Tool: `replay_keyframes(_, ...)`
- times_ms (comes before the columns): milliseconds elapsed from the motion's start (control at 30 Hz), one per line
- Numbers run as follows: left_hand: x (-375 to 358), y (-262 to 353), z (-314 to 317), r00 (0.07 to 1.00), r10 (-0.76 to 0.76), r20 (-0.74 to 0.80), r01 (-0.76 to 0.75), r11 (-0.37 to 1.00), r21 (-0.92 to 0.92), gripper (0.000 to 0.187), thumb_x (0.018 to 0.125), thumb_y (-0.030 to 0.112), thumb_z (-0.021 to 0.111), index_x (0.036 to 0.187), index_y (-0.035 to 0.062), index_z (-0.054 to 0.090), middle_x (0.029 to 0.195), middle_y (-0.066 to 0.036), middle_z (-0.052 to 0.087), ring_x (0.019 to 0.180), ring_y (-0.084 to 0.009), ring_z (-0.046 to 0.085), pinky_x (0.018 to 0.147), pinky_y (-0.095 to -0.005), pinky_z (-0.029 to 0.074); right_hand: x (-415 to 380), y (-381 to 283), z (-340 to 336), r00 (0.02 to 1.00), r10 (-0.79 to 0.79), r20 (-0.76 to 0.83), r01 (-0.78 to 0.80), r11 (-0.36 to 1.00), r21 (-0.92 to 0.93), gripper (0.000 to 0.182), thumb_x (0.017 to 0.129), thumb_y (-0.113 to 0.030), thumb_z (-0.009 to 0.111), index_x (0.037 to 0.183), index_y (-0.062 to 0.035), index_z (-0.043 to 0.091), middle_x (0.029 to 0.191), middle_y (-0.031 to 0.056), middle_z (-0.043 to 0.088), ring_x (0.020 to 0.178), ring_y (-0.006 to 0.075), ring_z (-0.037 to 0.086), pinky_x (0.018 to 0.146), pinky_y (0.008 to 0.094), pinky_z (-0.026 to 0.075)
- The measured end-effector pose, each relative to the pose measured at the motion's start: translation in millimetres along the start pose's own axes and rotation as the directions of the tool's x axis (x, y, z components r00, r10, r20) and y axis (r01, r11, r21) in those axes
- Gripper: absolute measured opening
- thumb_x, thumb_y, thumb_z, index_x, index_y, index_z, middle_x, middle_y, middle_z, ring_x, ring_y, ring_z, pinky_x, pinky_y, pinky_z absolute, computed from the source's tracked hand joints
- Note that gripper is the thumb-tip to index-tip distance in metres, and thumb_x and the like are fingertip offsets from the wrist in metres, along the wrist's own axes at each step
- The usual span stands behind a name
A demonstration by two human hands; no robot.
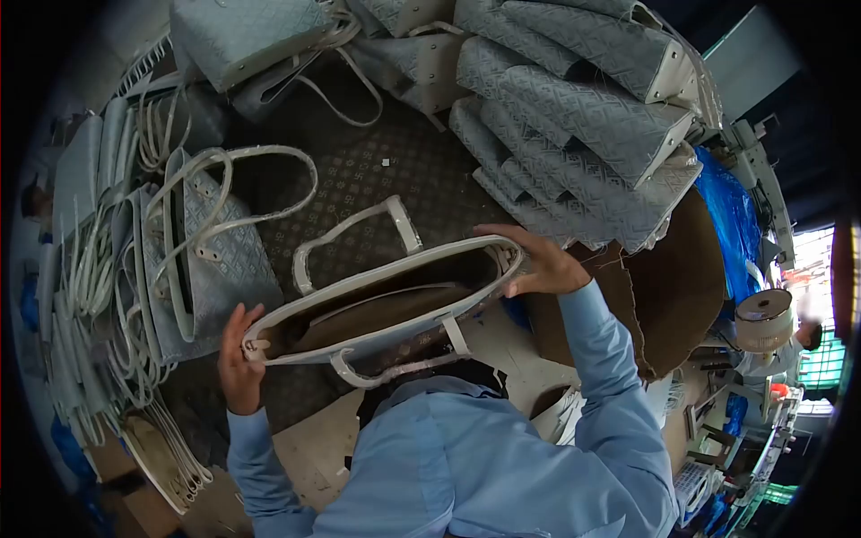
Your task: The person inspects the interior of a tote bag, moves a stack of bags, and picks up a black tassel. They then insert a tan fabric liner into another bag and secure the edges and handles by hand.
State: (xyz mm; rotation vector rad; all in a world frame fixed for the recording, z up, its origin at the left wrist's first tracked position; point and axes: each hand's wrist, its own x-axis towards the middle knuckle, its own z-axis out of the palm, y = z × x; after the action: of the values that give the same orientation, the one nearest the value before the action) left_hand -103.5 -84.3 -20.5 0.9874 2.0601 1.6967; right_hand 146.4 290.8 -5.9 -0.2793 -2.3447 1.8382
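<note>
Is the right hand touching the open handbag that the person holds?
Touching. Head view: right hand grips the end rim of the open handbag.

The open grey tote bag with quilted fabric sides (386, 314) has a smooth, pale, slightly glossy trim along its rim and handles, like faux leather, and a matt brown lining inside. The left hand (240, 359) and right hand (538, 264) grip its ends, both arms in light blue woven cloth sleeves (502, 457). The stacked grey quilted bags (583, 117) show a raised diamond-stitched textile with a soft sheen. The dark brown patterned covering on the bench (377, 170) looks matt and printed. The crumpled blue plastic sheet (731, 224) is shiny. The roll of cream tape (762, 318) looks smooth.
</note>
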Motion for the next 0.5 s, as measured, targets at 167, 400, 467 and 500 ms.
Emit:
replay_keyframes(167, -12, -65, 15, 0.933, 0.025, -0.359, -0.122, 0.961, -0.249, 0.07, 0.072, 0.056, 0.073, 0.111, 0.0008, 0.056, 0.101, -0.016, 0.06, 0.095, -0.0241, 0.059, 0.087, -0.0376, 0.047, 13, 49, 31, 0.93, -0.096, -0.354, 0.203, 0.938, 0.282, 0.065, 0.056, -0.041, 0.087, 0.101, -0.0025, 0.06, 0.101, 0.013, 0.066, 0.099, 0.0229, 0.062, 0.091, 0.0366, 0.047)
replay_keyframes(400, -8, -41, 10, 0.977, 0.078, -0.199, -0.122, 0.969, -0.216, 0.062, 0.072, 0.05, 0.076, 0.102, 0.0008, 0.057, 0.098, -0.013, 0.063, 0.095, -0.0243, 0.061, 0.086, -0.0367, 0.049, 12, 52, 23, 0.938, -0.166, -0.303, 0.268, 0.903, 0.336, 0.037, 0.066, -0.02, 0.084, 0.091, -0.0022, 0.064, 0.097, 0.0118, 0.069, 0.094, 0.0201, 0.064, 0.084, 0.032, 0.049)
replay_keyframes(467, -6, -22, 12, 0.992, 0.064, -0.105, -0.081, 0.984, -0.161, 0.058, 0.071, 0.044, 0.079, 0.102, 0.0002, 0.058, 0.1, -0.014, 0.064, 0.097, -0.0245, 0.061, 0.086, -0.0368, 0.048, 12, 41, 11, 0.957, -0.21, -0.2, 0.232, 0.968, 0.093, 0.038, 0.066, -0.022, 0.083, 0.093, -0.0017, 0.065, 0.099, 0.0113, 0.069, 0.096, 0.0203, 0.064, 0.084, 0.0324, 0.049)
replay_keyframes(500, -10, -16, 6, 1.0, 0.026, -0.017, -0.027, 0.994, -0.103, 0.054, 0.07, 0.038, 0.081, 0.102, -0.0003, 0.058, 0.102, -0.015, 0.064, 0.1, -0.0247, 0.061, 0.087, -0.0368, 0.048, 12, 32, 1, 0.963, -0.242, -0.117, 0.236, 0.97, -0.066, 0.039, 0.067, -0.023, 0.082, 0.095, -0.0012, 0.065, 0.1, 0.0113, 0.069, 0.096, 0.0215, 0.064, 0.084, 0.0335, 0.049)
